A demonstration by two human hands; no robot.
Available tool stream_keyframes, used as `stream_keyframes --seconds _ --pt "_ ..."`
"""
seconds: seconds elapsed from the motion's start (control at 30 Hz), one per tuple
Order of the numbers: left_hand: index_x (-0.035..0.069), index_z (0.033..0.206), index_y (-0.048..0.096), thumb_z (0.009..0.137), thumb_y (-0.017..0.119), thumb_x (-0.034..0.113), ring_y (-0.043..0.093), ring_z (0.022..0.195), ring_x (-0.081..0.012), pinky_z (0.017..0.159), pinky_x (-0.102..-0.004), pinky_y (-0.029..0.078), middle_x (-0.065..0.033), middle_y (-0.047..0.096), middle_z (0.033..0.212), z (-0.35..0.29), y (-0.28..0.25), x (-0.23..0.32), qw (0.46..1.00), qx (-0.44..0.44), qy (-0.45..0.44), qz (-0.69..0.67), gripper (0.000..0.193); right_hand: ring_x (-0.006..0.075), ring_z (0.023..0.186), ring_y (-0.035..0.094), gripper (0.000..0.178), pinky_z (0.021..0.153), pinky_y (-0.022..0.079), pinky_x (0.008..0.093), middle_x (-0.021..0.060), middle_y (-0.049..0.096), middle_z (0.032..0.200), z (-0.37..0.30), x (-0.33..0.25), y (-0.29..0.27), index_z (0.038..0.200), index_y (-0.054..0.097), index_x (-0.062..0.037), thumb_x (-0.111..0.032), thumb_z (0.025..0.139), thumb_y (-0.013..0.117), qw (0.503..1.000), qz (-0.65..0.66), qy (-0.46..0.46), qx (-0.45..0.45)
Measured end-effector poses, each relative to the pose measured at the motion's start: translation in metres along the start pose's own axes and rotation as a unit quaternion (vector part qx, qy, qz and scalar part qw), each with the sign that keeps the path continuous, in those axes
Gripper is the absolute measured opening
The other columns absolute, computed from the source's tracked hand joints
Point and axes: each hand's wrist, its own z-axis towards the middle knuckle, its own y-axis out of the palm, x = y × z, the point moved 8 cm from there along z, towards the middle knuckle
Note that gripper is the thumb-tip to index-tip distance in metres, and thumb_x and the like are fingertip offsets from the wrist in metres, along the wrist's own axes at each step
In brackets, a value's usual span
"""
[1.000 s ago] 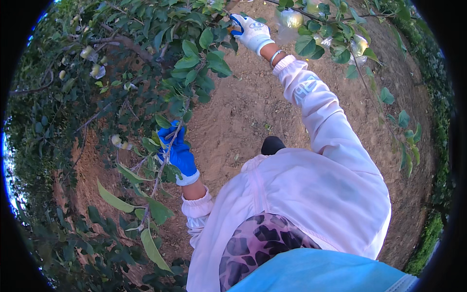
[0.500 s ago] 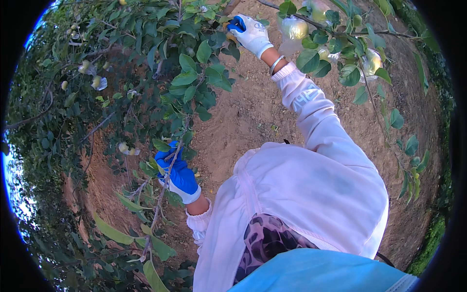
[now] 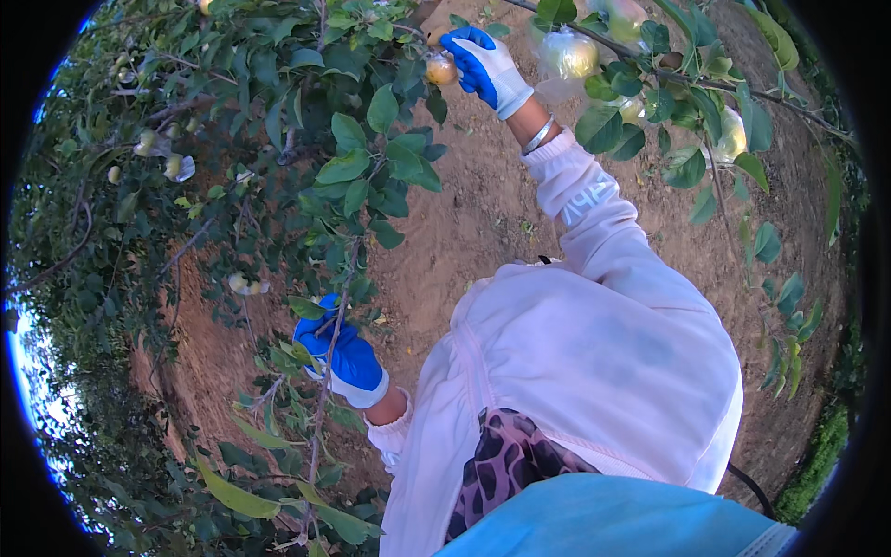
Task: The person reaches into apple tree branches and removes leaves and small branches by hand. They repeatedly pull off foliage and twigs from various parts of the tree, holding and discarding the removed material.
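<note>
My right hand (image 3: 484, 67), in a white glove with blue coating, is at the top centre. Its fingers are loosely stretched and hold nothing that I can see. Right beside them hangs a yellow-orange apple (image 3: 441, 70) with a shiny covering. Lower left, my left hand (image 3: 342, 360), gloved alike, has its fingers curled at a thin leafy branch (image 3: 327, 379). The branch crosses in front of the blue palm, and a short brown twig shows between the fingers. Part of that grip is hidden.
Apples in clear bags (image 3: 568, 56) hang from a branch at the upper right. Dense apple foliage (image 3: 232, 111) fills the left, with several paler fruits among it. Brown bare soil (image 3: 464, 213) lies below, and green grass (image 3: 817, 464) edges the lower right.
My right hand has turned and drawn slightly back from the apple, which now shows more fully. Its blue palm side faces up more. The left hand stays at the branch, shifted slightly.
</note>
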Motion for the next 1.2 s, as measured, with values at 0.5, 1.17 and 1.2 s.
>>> stream_keyframes --seconds 0.5,1.17,1.2 --pt "0.005 0.108 0.054 0.099 0.048 0.035 0.058 0.092 -0.0200 0.077 -0.0286 0.045 -0.0134 0.061 0.108 -0.004 0.003 0.002 1.000 0.022 0.009 0.009 0.032 0.0157 0.075 0.060 0.038 0.067 0.051 0.0265 0.0039 0.058 0.085 -0.007 -0.041 0.009 0.111 0.060 -0.0091 -0.034 0.084 0.072 0.902 -0.331 -0.276 -0.002" --pt "0.003 0.109 0.053 0.098 0.048 0.036 0.059 0.101 -0.0251 0.090 -0.0350 0.049 -0.0148 0.060 0.111 -0.005 0.006 0.006 0.998 0.038 -0.005 0.047 0.036 0.0327 0.088 0.065 0.029 0.076 0.052 0.0427 0.0120 0.068 0.098 0.031 -0.042 0.019 0.108 0.064 -0.0186 -0.034 0.083 0.063 0.847 -0.451 -0.275 0.057" --pt "0.003 0.109 0.053 0.098 0.047 0.036 0.060 0.100 -0.0245 0.088 -0.0337 0.049 -0.0144 0.061 0.110 -0.006 0.003 0.002 0.997 0.050 -0.019 0.056 0.035 0.0329 0.088 0.065 0.030 0.077 0.052 0.0427 0.0121 0.068 0.099 0.027 -0.045 0.015 0.108 0.064 -0.0181 -0.035 0.083 0.063 0.851 -0.440 -0.278 0.065"
